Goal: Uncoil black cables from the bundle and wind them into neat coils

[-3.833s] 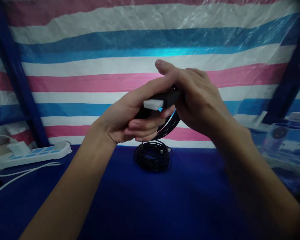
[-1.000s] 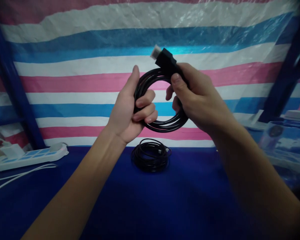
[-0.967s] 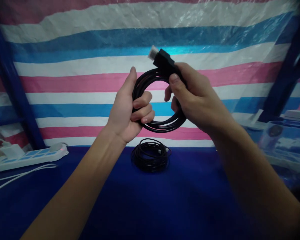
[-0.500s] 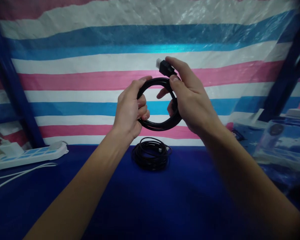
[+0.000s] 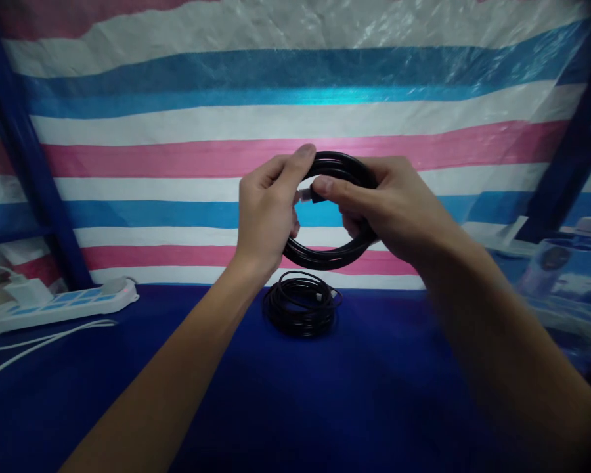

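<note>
A coiled black cable (image 5: 325,258) is held up in front of me between both hands. My left hand (image 5: 270,203) is closed around the left side of the loop, its thumb along the top. My right hand (image 5: 389,197) grips the right side, with the thumb on the black plug (image 5: 318,193) at the cable's end. That plug has a clear cap and points left inside the ring, close to my left fingers. Below, a second coil of thin black cable (image 5: 300,318) lies on the blue table (image 5: 325,394), with a small light-coloured connector at its right.
At the left lies a white power strip (image 5: 79,303) with a white adapter (image 5: 28,289) plugged in and white cords (image 5: 49,338) beside it. A clear plastic box (image 5: 566,276) stands at the right. Behind the table hangs a striped plastic sheet (image 5: 177,157).
The plug has moved down from above the ring to inside it, carried by my right hand. The coil has shifted slightly right, and my left thumb now lies over its top.
</note>
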Demonstrator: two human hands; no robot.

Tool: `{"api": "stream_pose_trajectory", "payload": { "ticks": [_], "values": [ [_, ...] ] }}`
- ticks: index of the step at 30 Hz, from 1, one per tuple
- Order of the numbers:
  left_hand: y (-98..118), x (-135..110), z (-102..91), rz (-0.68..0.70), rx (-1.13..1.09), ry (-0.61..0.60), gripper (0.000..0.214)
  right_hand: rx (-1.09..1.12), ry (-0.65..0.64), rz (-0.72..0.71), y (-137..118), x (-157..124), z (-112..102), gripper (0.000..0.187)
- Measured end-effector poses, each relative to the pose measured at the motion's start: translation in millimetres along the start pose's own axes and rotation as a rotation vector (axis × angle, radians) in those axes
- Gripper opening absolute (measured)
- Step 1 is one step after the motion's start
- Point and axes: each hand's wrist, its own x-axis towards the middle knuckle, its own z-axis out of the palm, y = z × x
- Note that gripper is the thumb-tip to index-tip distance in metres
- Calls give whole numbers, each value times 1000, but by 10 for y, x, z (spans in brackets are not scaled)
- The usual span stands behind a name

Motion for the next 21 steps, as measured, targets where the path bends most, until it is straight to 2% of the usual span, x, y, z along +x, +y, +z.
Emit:
{"api": "stream_pose_trajectory", "payload": {
  "ticks": [3, 7, 11, 14, 17, 21],
  "values": [
    [-25, -1, 32, -132, -162, -86, 32, 174, 14, 26, 77, 21, -60, 39],
    [28, -4, 47, -245, -262, -213, 25, 407, 30, 66, 152, 44, -94, 42],
    [67, 21, -10, -276, -267, -285, 28, 554, -81, 110, 138, 35, -63, 40],
    [48, 52, -66, -174, -220, -255, 26, 628, -96, 144, 105, 32, -8, 31],
    [9, 74, -99, -84, -187, -220, 26, 576, -80, 118, 94, 42, 20, 12],
    [-30, 78, -100, -103, -182, -295, 24, 237, 9, 98, 129, 61, -37, 27]
  ]
}}
